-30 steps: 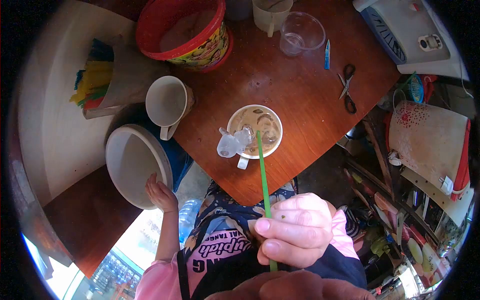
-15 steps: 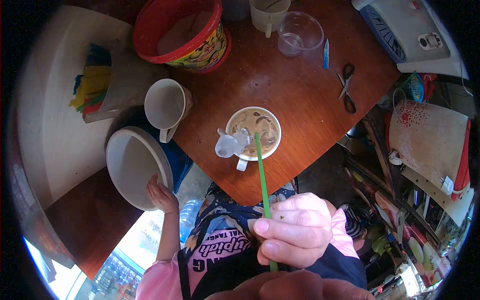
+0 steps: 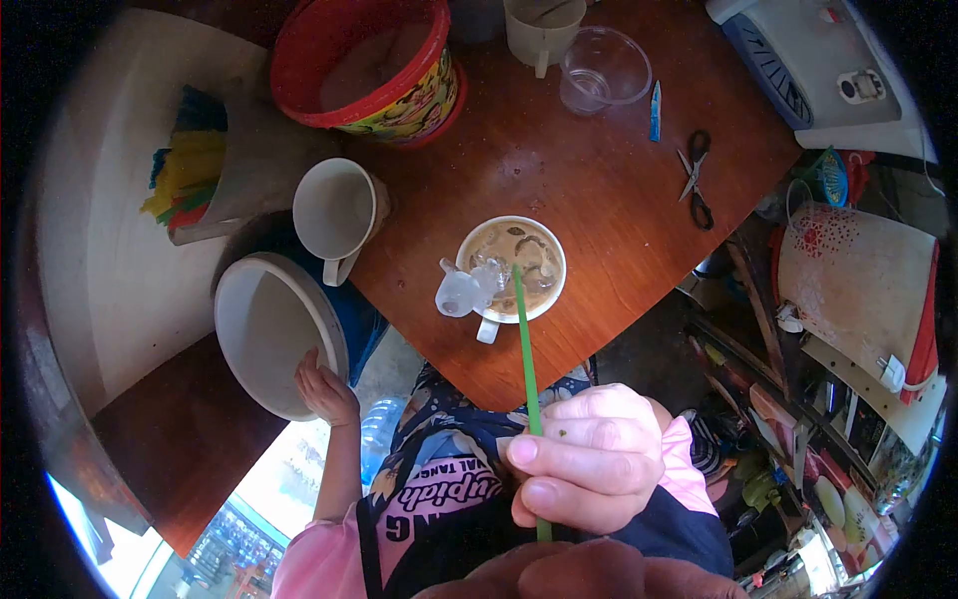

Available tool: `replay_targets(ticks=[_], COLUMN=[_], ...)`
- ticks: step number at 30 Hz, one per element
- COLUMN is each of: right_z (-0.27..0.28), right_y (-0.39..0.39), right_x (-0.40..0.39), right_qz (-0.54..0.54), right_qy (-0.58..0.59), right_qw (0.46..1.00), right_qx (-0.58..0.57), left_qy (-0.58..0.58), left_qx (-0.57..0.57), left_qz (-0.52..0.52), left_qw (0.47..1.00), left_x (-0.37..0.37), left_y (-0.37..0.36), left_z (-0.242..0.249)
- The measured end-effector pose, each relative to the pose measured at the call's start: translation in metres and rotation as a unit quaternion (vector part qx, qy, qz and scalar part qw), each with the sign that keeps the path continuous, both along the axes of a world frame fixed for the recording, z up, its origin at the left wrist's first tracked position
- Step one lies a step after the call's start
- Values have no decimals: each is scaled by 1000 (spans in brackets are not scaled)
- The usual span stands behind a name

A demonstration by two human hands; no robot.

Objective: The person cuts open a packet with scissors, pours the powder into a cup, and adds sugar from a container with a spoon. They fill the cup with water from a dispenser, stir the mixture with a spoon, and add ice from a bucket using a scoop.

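My right hand is closed around a green straw. The straw's far end dips into a white cup of light brown iced drink. A clear, oddly shaped piece of ice sticks out over the cup's left rim, above the handle. The straw's near end runs to the bottom of the view, where something blurred and close to the camera hides part of it. My left hand has its fingers stretched out by the rim of a white bucket and holds nothing I can see.
On the brown table stand an empty mug, a red tub, a clear plastic cup and another mug. Scissors and a blue packet lie right. Colored straws stand left.
The table and its objects have shifted very slightly to the right in the view. Both hands keep nearly the same places, and the straw stays in my right hand.
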State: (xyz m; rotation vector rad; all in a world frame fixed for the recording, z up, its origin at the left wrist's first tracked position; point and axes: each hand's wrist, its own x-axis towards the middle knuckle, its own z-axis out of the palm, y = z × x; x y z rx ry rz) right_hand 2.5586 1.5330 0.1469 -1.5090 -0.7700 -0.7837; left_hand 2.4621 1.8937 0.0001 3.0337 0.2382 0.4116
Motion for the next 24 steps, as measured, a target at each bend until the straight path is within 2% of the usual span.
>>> replay_targets(ticks=[24], right_z=[-6], right_y=[4], right_x=[5], right_qz=[-6], right_qy=[-11], right_qw=[999], right_qx=[31], left_qy=[-10], left_qx=[-1], left_qz=[-8], left_qw=[1000], left_x=[1], left_y=[-2], left_z=[0])
